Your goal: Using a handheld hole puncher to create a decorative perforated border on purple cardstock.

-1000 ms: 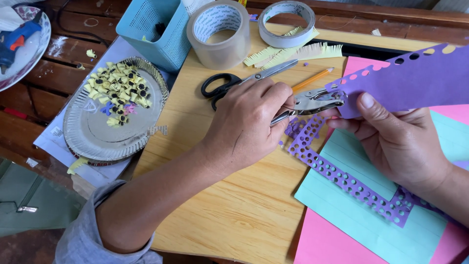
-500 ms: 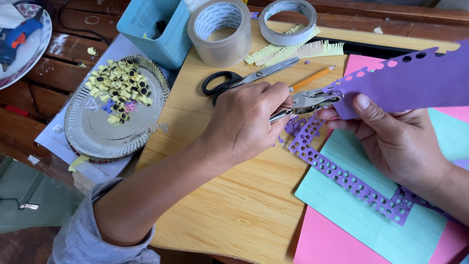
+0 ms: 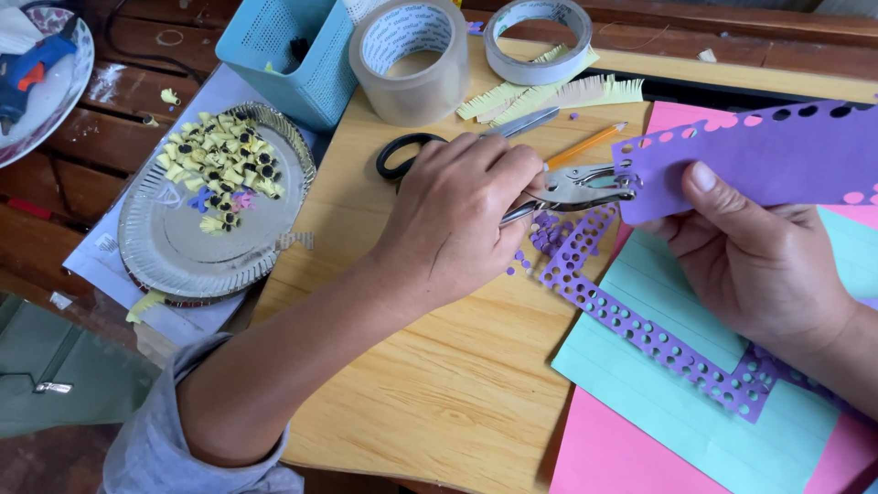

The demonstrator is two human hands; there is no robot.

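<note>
A person's two bare hands work over a light wooden worktop (image 3: 430,402). The left hand (image 3: 462,215) is closed tight around the handles of a metal hole punch (image 3: 576,187), whose head sits on the left edge of a purple paper strip (image 3: 777,151). The right hand (image 3: 754,261) grips that strip from below, thumb pressed on its front face, holding it raised above the worktop; a row of round holes runs along the strip's upper edge. The two hands are apart, joined only through punch and paper. Just beneath the punch lies a small heap of purple paper dots (image 3: 549,236), and from there a long punched purple offcut (image 3: 640,325), full of holes, runs under the right hand across a teal paper sheet (image 3: 677,402), which lies on pink paper (image 3: 613,453). Just beyond the left hand lie black-handled scissors (image 3: 412,155) and an orange pencil (image 3: 585,144). Farther from the hands stand a wide roll of clear tape (image 3: 412,59), a smaller roll of white tape (image 3: 537,41), and fringed strips of pale yellow paper (image 3: 558,91). Out past the left hand sits a blue plastic basket (image 3: 302,55), and nearer the left forearm a silver paper plate (image 3: 197,242) holds small yellow paper curls (image 3: 219,165) with dark centres. At the far corner beyond the plate, a blue glue gun (image 3: 27,69) rests on another plate, partly out of view.
</note>
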